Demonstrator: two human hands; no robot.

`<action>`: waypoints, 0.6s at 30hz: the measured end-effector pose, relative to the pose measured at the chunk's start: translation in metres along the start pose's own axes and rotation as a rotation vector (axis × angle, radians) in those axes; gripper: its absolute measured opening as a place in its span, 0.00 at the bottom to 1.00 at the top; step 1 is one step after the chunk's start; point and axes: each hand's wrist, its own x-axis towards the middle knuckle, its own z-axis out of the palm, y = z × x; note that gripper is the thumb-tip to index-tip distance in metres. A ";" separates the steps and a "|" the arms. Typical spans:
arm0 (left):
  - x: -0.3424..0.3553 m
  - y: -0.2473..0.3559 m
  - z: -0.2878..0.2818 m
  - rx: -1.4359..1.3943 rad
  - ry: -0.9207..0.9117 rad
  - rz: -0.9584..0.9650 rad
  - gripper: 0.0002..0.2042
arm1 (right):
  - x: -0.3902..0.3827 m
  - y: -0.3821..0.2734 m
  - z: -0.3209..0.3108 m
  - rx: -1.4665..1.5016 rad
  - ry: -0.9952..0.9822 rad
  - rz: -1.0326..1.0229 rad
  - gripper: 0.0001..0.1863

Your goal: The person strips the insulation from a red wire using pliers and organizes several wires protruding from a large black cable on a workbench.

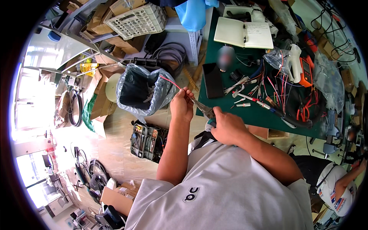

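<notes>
In my left hand [181, 106] I pinch a thin red wire [169, 81], its free end pointing up and left toward the lined bin. My right hand [229, 126] is closed around a pair of pliers [207, 111]. The pliers' narrow metal jaws reach to the fingertips of my left hand, close to the wire. Whether the jaws grip the wire is too small to tell. Both hands are in front of my body, just off the left edge of the green-topped table [249, 115].
A bin with a grey plastic liner [126, 92] stands ahead left, with an open toolbox [148, 142] on the floor below it. On the table lie a black phone [212, 80], an open notebook [258, 35], loose wires and an orange meter [306, 73]. Another person [333, 184] is at right.
</notes>
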 end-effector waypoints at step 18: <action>0.036 0.063 0.000 -0.232 -0.012 0.038 0.09 | -0.028 0.011 0.003 -0.012 0.186 -0.154 0.22</action>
